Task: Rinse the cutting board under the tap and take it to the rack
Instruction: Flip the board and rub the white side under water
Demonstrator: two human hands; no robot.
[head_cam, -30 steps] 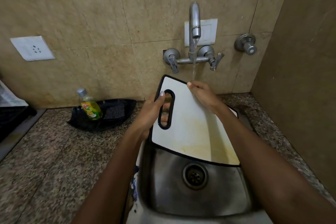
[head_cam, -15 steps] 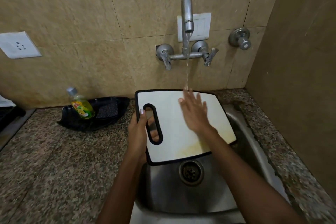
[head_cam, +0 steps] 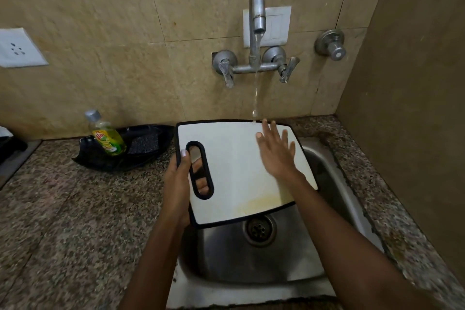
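My left hand [head_cam: 177, 184] grips the cutting board [head_cam: 236, 173] by its handle side, thumb on top at the rim and fingers curled underneath, where I can see them through the handle slot [head_cam: 200, 170]. My right hand [head_cam: 276, 151] lies flat and open on the board's white face, fingers spread, holding nothing. I hold the board roughly level over the steel sink [head_cam: 334, 178], its far edge under the stream of water [head_cam: 255, 93] that falls from the tap [head_cam: 257, 5] and lands on the board just beside my right fingertips. The board is white with a black rim, and it carries a yellowish stain near its near edge, above the drain [head_cam: 259, 230].

To the left, on the speckled stone counter [head_cam: 75, 221], a black tray [head_cam: 113, 161] holds a bottle of green dish soap [head_cam: 107, 137] and a dark scrub pad [head_cam: 146, 143]. The bottle's label has red lettering on yellow, but it is too small and tilted for me to read. A white switch plate [head_cam: 276, 25] sits on the tiled wall behind the tap, a socket [head_cam: 17, 48] is at the far left, and a separate round valve [head_cam: 331, 44] is to the right.
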